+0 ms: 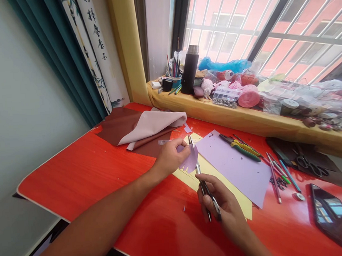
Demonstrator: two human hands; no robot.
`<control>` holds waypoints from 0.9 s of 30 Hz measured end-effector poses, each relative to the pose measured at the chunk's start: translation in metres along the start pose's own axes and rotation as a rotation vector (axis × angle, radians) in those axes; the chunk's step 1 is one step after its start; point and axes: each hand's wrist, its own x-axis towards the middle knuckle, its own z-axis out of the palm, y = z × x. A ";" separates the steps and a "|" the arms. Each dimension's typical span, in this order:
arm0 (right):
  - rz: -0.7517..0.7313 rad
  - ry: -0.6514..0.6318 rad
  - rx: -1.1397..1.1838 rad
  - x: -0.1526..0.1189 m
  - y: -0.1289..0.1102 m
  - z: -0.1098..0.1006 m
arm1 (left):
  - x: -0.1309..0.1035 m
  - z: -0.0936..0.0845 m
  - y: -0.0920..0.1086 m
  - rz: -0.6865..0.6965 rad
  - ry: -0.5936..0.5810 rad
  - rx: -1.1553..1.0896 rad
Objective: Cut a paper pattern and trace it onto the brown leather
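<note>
Pinched between the fingertips of my left hand (172,155) is a small purple paper piece (191,160) with a notched lower edge. My right hand (220,202) is closed round the handles of a metal tool like scissors or a punch (202,180), its tip pointing up and away beside the paper piece. The tool's upper part overlaps the right side of the piece. Beneath and to the right lie a yellow sheet (236,197) and a larger purple sheet (237,166) with small dark marks.
Brown and pale folded material (156,123) lies at the back left of the red table (75,176). Pliers (242,148), pencils (274,175), black scissors (309,164) and a phone (332,214) are on the right. A thermos (190,70) and craft supplies stand on the sill.
</note>
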 end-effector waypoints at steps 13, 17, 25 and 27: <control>0.007 0.023 -0.043 -0.001 -0.003 0.000 | -0.001 -0.001 0.002 -0.025 -0.003 -0.034; 0.010 0.034 -0.049 -0.001 -0.004 0.002 | -0.001 0.000 0.002 -0.011 0.003 -0.032; 0.018 0.019 -0.034 -0.001 -0.004 0.001 | -0.001 0.000 0.001 -0.012 0.001 -0.035; 0.016 0.021 -0.032 -0.001 -0.004 0.001 | -0.001 0.000 0.001 -0.009 0.003 -0.025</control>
